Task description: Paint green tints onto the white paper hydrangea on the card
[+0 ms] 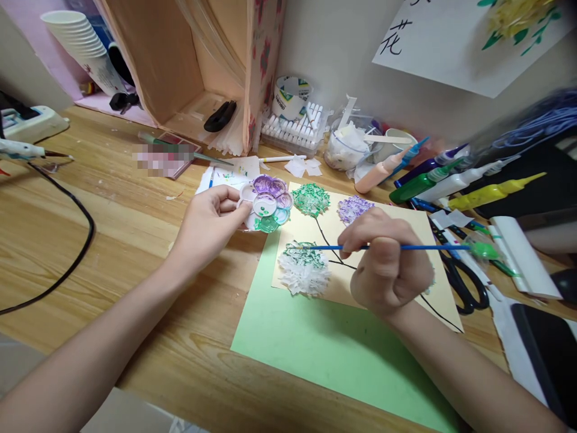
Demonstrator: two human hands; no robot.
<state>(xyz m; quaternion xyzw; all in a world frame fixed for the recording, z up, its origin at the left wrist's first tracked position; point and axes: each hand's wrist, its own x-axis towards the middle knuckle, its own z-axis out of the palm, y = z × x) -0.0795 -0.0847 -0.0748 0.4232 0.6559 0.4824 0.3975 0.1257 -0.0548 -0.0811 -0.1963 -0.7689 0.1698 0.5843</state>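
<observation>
My left hand (211,219) pinches the edge of a flower-shaped paint palette (265,205) with purple, green and pale blue paint in its wells. A thin blue paintbrush (433,247) lies in the closed fingers of my right hand (392,258). Its tip rests at a ruffled white flower (304,278) whose upper part is dabbed green. That flower sits on a cream card (338,294), beside a green flower (311,199) and a purple-and-white flower (354,208). Black stem lines run between them. My right hand covers part of the card.
A green sheet (333,355) lies under the card. To the right are black-handled scissors (466,282) and several paint bottles, one yellow (496,191). Behind stand a box of white pens (295,133) and a tub of paper scraps (347,147). A black cable (88,240) curves at left.
</observation>
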